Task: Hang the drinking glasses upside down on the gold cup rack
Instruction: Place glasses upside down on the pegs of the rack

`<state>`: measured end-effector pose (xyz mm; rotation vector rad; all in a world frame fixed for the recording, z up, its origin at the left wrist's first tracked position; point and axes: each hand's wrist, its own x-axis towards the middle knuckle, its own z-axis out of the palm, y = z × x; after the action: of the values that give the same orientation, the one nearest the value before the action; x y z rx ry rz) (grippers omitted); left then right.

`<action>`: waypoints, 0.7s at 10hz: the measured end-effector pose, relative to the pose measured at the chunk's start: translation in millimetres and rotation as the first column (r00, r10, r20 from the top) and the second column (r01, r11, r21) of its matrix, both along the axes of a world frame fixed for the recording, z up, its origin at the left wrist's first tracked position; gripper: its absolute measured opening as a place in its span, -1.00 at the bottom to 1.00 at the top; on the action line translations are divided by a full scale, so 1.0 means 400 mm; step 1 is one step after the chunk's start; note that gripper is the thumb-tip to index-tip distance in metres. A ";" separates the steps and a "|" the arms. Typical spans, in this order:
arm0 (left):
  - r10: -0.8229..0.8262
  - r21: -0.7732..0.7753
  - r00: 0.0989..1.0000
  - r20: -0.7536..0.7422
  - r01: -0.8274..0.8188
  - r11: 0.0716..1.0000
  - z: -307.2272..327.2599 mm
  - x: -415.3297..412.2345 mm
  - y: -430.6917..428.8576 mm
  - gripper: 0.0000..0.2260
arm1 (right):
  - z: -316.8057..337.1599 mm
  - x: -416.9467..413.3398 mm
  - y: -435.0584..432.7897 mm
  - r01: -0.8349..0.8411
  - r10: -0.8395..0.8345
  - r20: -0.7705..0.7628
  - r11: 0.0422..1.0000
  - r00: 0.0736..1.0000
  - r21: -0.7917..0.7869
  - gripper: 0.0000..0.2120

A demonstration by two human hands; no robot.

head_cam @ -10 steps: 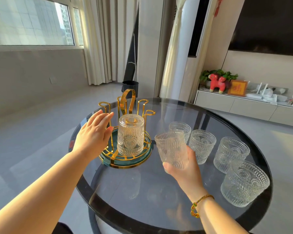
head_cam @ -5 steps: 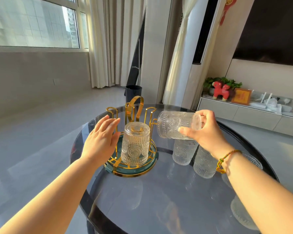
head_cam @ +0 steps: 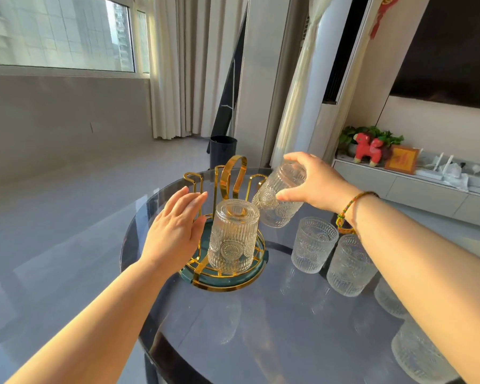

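My right hand [head_cam: 313, 181] grips a glass [head_cam: 280, 200] tilted mouth-down beside the gold rack [head_cam: 233, 176]. My left hand [head_cam: 175, 231] lies open and flat against the rack.

Left hand [head_cam: 175, 234] flat, fingers extended, palm probably resting against rack; right hand [head_cam: 313, 181] clamped around tilted glass [head_cam: 280, 200].

Both forearms bare, no sleeves visible. Braided multicolour bracelet [head_cam: 347, 210] on right wrist, mid-right of frame; knot seemingly at underside.
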<state>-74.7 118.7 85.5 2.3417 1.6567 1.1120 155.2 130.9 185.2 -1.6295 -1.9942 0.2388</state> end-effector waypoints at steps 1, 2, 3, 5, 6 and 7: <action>-0.005 0.005 1.000 0.004 0.005 1.000 -0.002 -0.002 0.003 -0.63 | 0.005 -0.021 0.017 -0.023 0.029 0.101 0.998 0.994 -0.061 -0.26; -0.006 0.010 1.000 0.004 0.006 1.000 -0.004 -0.003 0.007 -0.62 | -0.014 -0.040 0.027 -0.033 0.052 0.166 0.993 0.985 -0.115 -0.28; -0.005 0.005 1.000 0.002 0.005 1.000 -0.005 -0.005 0.011 -0.62 | -0.043 -0.050 0.033 -0.046 0.072 0.182 0.988 0.981 -0.146 -0.30; 0.003 0.007 1.000 0.019 -0.003 1.000 -0.004 0.001 0.012 -0.62 | -0.075 -0.053 0.044 -0.045 0.080 0.165 0.978 0.983 -0.203 -0.31; 0.006 0.004 1.000 0.018 -0.006 1.000 -0.004 0.000 0.013 -0.62 | -0.078 -0.052 0.046 -0.051 0.082 0.129 0.972 0.988 -0.229 -0.33; 0.005 0.003 1.000 0.014 -0.005 1.000 -0.004 0.000 0.014 -0.62 | -0.079 -0.052 0.046 -0.058 0.088 0.118 0.970 0.989 -0.234 -0.33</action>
<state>-74.7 124.4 84.0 2.3275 1.6579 1.1303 134.4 149.1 153.5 -1.7526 -2.1949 0.4173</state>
